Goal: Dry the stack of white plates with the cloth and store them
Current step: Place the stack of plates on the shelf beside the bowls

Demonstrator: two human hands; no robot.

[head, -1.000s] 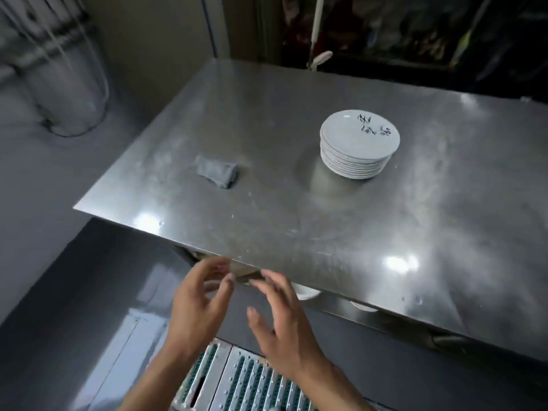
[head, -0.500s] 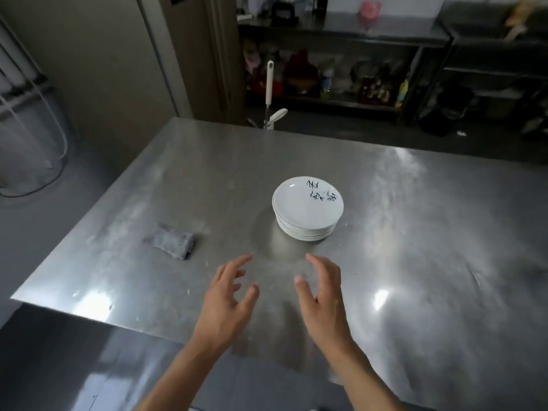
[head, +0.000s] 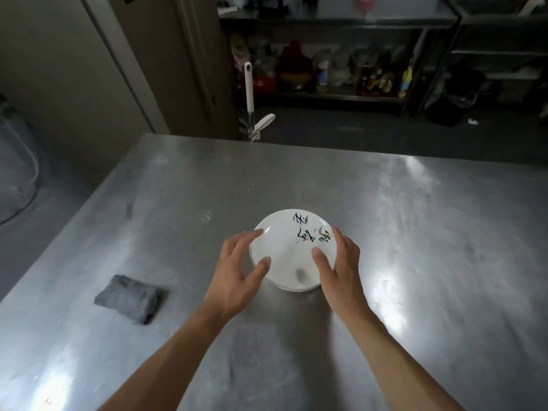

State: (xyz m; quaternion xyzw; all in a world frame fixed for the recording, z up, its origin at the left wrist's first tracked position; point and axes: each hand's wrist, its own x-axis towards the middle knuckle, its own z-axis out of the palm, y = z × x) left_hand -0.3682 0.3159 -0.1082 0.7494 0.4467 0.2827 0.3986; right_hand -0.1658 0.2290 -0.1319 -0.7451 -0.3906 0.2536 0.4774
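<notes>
A stack of white plates (head: 292,256) with black writing on the top one stands in the middle of the steel table (head: 415,232). My left hand (head: 237,268) reaches over the stack's left rim with fingers spread and the thumb above the top plate. At the right rim is my right hand (head: 338,262), its thumb lying on the top plate and its fingers running along the edge. Neither hand has a firm hold. A folded grey cloth (head: 129,298) lies on the table to the left, apart from both hands.
A white-handled tool (head: 250,105) stands behind the table's far edge. Metal shelves with bottles and packets (head: 341,72) line the back wall. The table's left edge runs diagonally past the cloth, with floor beyond.
Both hands have moved forward from the table's near side to the two sides of the plate stack. The view has shifted closer to the stack.
</notes>
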